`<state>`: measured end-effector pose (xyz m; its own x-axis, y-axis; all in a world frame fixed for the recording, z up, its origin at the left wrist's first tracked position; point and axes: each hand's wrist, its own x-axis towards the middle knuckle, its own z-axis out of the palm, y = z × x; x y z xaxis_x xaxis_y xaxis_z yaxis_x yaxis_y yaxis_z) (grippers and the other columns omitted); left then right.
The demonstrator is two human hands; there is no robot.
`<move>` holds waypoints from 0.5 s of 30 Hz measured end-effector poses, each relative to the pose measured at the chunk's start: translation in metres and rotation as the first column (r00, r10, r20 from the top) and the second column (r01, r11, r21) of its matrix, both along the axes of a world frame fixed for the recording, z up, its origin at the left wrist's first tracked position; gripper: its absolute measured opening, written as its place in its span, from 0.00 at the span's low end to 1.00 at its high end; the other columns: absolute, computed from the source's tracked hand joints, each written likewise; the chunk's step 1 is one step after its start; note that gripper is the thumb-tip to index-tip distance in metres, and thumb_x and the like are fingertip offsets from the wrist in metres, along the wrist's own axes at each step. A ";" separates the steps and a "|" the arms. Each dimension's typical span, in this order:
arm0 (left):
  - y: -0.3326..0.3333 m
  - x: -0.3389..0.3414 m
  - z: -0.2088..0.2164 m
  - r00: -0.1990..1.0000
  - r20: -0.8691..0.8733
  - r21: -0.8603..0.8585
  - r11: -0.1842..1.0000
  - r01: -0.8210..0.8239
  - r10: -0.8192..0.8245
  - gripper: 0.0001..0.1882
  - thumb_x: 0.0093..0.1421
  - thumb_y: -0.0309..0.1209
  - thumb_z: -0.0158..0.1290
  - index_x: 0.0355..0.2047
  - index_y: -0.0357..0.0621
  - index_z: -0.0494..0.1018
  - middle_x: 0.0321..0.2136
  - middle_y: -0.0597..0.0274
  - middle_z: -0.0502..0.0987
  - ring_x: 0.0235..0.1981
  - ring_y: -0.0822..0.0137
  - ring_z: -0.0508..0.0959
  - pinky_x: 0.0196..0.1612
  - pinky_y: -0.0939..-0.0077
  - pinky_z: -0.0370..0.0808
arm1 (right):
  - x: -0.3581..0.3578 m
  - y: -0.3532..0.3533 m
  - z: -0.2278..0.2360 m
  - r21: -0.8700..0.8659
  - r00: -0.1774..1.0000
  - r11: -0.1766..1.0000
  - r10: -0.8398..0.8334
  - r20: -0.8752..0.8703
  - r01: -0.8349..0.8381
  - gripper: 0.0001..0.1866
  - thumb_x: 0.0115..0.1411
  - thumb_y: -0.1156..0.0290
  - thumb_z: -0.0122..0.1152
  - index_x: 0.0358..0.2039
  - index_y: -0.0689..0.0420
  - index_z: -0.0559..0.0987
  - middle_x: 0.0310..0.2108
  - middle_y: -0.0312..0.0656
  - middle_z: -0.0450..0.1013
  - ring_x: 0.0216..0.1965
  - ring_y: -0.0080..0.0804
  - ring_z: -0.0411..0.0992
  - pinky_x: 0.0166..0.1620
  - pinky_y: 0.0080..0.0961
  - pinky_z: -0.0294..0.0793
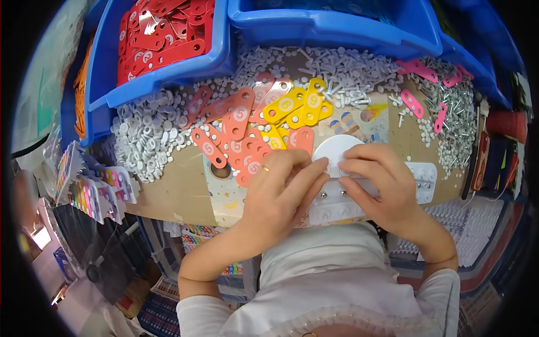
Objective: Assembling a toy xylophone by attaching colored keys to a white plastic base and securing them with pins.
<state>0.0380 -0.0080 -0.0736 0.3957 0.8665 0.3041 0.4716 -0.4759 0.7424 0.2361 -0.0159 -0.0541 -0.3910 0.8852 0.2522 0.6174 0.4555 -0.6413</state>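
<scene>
- White moulded plastic strip (393, 194), studded with small metal rivets, lies at centre frame on the near edge of the cardboard-topped bench (168, 194); its long axis runs left to right across the picture.
- A round white plastic disc (332, 150) sits on the strip's upper edge, between the two hands.
- Left hand (281, 194): fingers extended and close together, pointing to the upper right, tips pressing flat on the strip just below the disc. Nothing is clamped.
- Right hand (382, 182): fingers curled down, tips pinching at the disc's right rim and the strip beneath it.
- Both hands meet at the disc; the strip's free end projects to the right, past the right hand.
- Orange numbered plastic tags (236, 132) and yellow numbered plastic tags (297, 106) lie just above the left hand; loose white plastic pegs (146, 137) spread over the upper left.
</scene>
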 end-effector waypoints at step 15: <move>-0.010 -0.071 0.006 0.885 -0.182 0.235 0.892 -0.385 0.430 0.11 0.50 0.20 0.57 0.36 0.37 0.76 0.34 0.59 0.77 0.36 0.57 0.74 0.42 0.63 0.71 | -0.017 0.025 0.040 -0.118 0.981 0.993 0.031 0.190 -0.008 0.13 0.49 0.80 0.63 0.38 0.61 0.76 0.41 0.47 0.70 0.45 0.46 0.70 0.47 0.35 0.69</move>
